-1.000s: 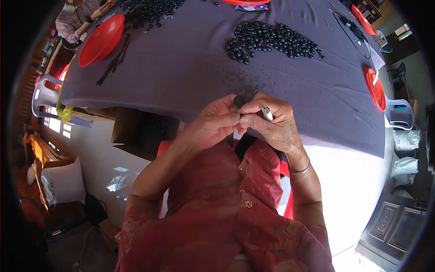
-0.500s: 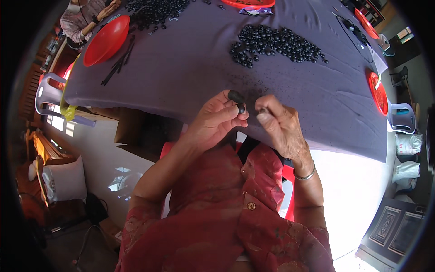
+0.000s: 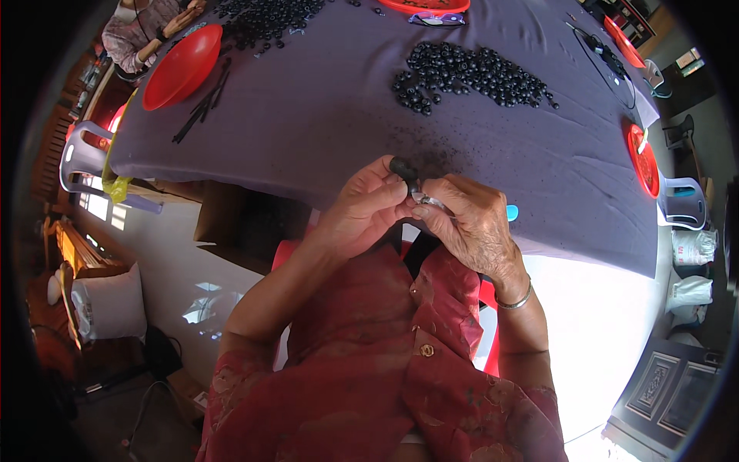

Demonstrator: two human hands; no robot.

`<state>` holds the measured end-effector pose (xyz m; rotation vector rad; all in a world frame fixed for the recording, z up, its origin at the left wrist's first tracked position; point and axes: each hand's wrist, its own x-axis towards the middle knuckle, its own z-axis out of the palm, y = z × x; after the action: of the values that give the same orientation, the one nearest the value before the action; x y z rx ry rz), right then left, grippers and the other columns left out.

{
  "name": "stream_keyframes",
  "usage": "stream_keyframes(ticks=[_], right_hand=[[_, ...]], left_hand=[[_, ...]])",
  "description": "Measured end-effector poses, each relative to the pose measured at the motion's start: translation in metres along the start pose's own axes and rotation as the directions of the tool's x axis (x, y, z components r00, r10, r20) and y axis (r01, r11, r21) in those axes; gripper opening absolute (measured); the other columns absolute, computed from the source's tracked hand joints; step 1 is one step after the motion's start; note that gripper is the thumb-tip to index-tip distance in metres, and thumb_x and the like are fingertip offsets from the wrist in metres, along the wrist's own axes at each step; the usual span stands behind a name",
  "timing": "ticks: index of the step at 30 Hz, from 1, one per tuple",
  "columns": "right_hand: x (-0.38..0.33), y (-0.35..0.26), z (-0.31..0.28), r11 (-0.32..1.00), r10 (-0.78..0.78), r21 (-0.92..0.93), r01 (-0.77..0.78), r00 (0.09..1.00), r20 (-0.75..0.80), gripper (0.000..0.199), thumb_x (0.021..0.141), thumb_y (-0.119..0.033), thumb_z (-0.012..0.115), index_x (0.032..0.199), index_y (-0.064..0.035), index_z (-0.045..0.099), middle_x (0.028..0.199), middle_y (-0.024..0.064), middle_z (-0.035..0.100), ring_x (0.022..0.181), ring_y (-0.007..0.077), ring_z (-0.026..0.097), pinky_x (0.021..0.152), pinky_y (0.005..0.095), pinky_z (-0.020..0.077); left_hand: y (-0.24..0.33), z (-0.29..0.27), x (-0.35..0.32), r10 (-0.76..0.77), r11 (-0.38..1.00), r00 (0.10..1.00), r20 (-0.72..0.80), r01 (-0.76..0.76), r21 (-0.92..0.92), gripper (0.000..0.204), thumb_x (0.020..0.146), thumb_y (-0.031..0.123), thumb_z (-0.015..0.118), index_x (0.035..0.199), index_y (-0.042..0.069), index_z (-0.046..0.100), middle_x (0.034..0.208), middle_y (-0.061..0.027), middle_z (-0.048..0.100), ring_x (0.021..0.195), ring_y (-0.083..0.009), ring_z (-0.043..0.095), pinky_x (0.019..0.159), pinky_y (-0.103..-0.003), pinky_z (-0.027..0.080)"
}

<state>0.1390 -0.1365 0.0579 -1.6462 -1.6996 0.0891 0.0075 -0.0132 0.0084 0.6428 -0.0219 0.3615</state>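
Note:
My left hand (image 3: 369, 202) pinches a small round black piece (image 3: 413, 187) between thumb and forefinger. A black cover (image 3: 402, 165) sits over that forefinger's tip. Closed round a slim tool, my right hand (image 3: 473, 219) has its fingers against the left fingertips. The tool's silvery metal end (image 3: 433, 202) meets the black piece, and its light blue end (image 3: 512, 212) sticks out behind the hand. The tool's exact kind is hidden by my fingers. Beyond my hands lies a heap of similar shiny black pieces (image 3: 469, 73) on the purple-grey cloth, with dark crumbs (image 3: 423, 146) scattered nearer me.
At the left stand a red bowl (image 3: 183, 68) and several dark thin sticks (image 3: 204, 104). Another person's hands (image 3: 183, 17) are near a second black heap (image 3: 265, 19). A red tray (image 3: 642, 162) is by the right edge; a cable (image 3: 608, 58) lies farther back.
My right hand has come left to meet the left hand. The tool's metal end and blue end now show, and the metal end touches the black piece.

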Motion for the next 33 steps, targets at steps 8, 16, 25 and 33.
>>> stream_keyframes(ticks=[8,16,25,33], right_hand=[[-0.001,0.001,0.008,0.999,0.015,0.05,-0.011,0.998,-0.067,0.015,0.08,-0.021,0.069,0.086,-0.009,0.063,0.069,0.0042,0.058,0.061,0.0244,0.058,0.05,0.0361,0.0462],[0.0,0.028,0.002,0.973,0.222,0.095,-0.211,0.965,-0.137,0.017,0.086,-0.02,0.065,0.09,-0.004,0.063,0.072,0.008,0.063,0.061,0.0197,0.06,0.054,0.0316,0.048],[-0.001,0.024,-0.01,0.903,0.366,0.261,-0.342,0.93,-0.046,0.023,0.091,-0.025,0.062,0.094,-0.0022,0.063,0.069,-0.0007,0.05,0.062,0.0071,0.043,0.058,0.0225,0.0397],[-0.005,0.009,0.011,0.707,0.249,0.649,-0.279,0.958,0.14,0.019,0.082,-0.012,0.071,0.095,0.0016,0.067,0.078,0.0054,0.06,0.072,0.0113,0.061,0.063,0.0254,0.0492]], left_hand=[[0.001,-0.006,-0.001,-0.012,1.0,0.999,0.039,0.011,0.014,0.007,0.092,0.006,0.053,0.099,0.005,0.052,0.092,-0.0052,0.06,0.089,-0.0133,0.06,0.081,-0.032,0.05],[-0.01,0.008,-0.007,-0.208,0.93,0.978,0.013,0.194,0.312,0.009,0.084,0.0,0.058,0.091,0.005,0.055,0.086,-0.0057,0.06,0.085,-0.0159,0.058,0.074,-0.034,0.051],[-0.001,-0.01,0.002,-0.097,0.987,0.993,-0.068,0.104,0.121,0.013,0.086,0.003,0.059,0.096,0.007,0.052,0.086,-0.0045,0.057,0.079,-0.0134,0.054,0.074,-0.031,0.05],[-0.008,-0.01,0.0,-0.147,0.987,0.989,-0.032,0.149,0.054,0.026,0.086,0.003,0.061,0.107,0.007,0.047,0.088,-0.0052,0.058,0.079,-0.0126,0.058,0.07,-0.03,0.051]])
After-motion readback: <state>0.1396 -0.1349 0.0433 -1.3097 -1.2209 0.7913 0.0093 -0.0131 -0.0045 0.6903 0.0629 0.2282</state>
